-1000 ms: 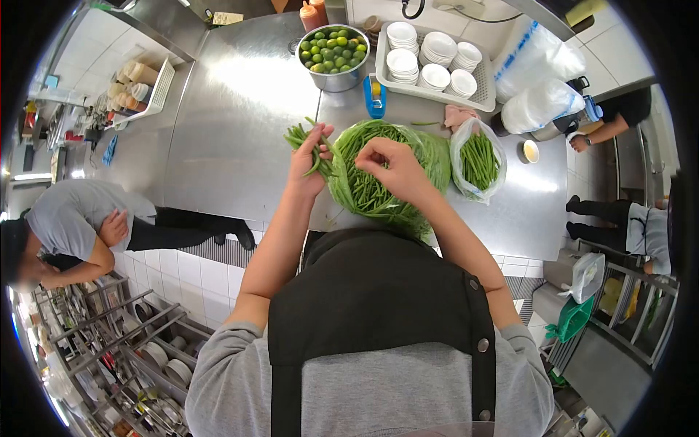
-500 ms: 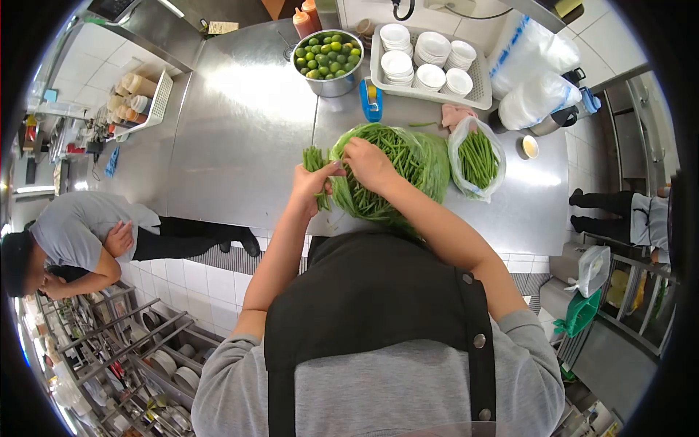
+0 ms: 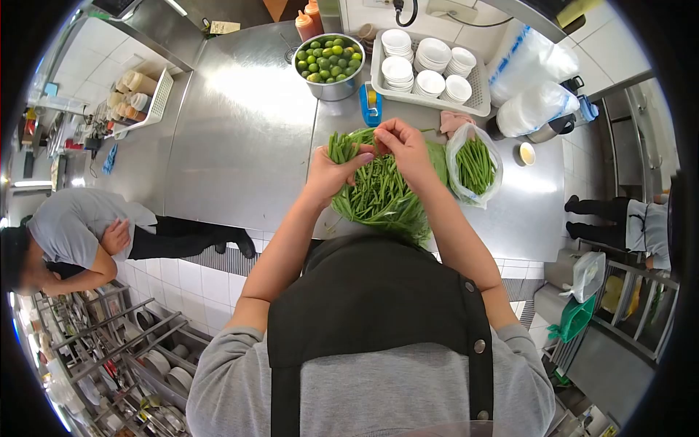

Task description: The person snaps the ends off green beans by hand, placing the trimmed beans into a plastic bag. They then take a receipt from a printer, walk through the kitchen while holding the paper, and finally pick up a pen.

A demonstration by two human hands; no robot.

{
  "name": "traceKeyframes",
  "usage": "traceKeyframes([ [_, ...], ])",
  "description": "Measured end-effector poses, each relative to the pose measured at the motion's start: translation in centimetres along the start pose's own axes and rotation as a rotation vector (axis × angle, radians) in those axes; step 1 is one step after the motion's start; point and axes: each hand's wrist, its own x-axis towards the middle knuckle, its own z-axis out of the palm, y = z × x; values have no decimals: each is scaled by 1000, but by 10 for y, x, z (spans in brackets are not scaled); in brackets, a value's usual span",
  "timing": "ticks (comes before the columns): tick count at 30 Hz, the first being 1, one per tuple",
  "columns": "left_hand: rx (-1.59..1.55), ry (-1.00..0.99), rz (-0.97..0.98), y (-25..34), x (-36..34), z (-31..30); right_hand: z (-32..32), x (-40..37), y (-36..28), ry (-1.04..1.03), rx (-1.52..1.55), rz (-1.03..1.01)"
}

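Note:
My left hand [image 3: 329, 172] grips a small bunch of green beans [image 3: 340, 145], their ends sticking up. Just to its right, my right hand [image 3: 403, 148] pinches the top of that bunch with its fingertips. Both hands hover over a big clear plastic bag of green beans [image 3: 380, 198] lying open on the steel counter [image 3: 240, 131]. A smaller bag of green beans [image 3: 476, 166] stands to the right of it.
At the back stand a metal bowl of limes [image 3: 331, 61], a blue tape dispenser [image 3: 370, 103], a white tray of small bowls [image 3: 429, 65] and stacked plastic lids [image 3: 535, 80]. A person in grey [image 3: 80, 226] bends at the left; another stands at the right.
Both hands rose and shifted right, away from the bag's left edge. The right hand left the beans in the bag and came to the top of the bunch in my left hand.

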Motion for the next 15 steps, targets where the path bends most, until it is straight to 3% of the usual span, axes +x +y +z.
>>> traceKeyframes([
  [4,55,11,0,-4,0,7,-4,-9,-2,46,253,87],
  [10,2,-7,-24,-7,0,9,-1,-17,-17,79,392,170],
  [15,34,-16,-26,-10,-1,6,-5,-15,-13,42,-40,59],
])
